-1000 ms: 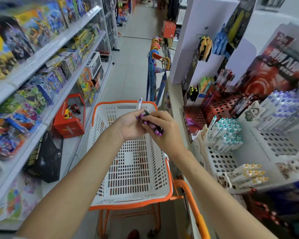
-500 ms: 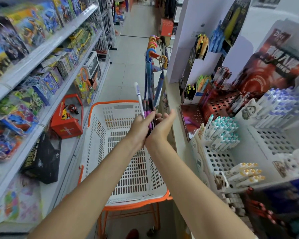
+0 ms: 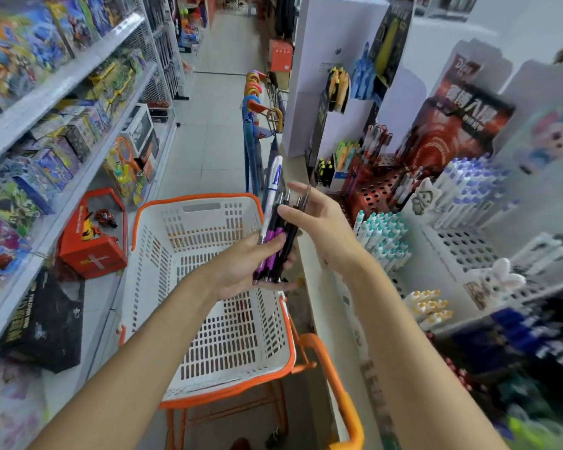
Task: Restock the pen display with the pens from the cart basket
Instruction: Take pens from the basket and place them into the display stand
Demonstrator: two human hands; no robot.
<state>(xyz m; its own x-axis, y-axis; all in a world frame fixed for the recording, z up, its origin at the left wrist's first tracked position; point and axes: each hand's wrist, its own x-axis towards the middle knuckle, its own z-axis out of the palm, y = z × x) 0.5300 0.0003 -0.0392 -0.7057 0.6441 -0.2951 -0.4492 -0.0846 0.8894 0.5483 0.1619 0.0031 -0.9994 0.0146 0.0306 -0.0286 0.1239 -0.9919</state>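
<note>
The left hand point(image 3: 241, 271) grips the pens point(image 3: 275, 241) above the basket point(image 3: 195, 198). The right hand point(image 3: 322, 222), fingers loose, touches their tops. Best to pinch one pen, hold the bundle tight, and seat it in the display point(image 3: 462, 251).

The aisle was bright under even, diffuse light, and shadows were soft and faint. The white pillar point(image 3: 335, 43) was blown out almost to plain white, and the floor point(image 3: 208, 151) carried a dull sheen. Wide-angle distortion bowed the toy shelves point(image 3: 62, 86) at the left edge. The pens point(image 3: 275, 241) at centre were fairly crisp, while the pen display point(image 3: 462, 251) on the right was smeared with motion blur.
</note>
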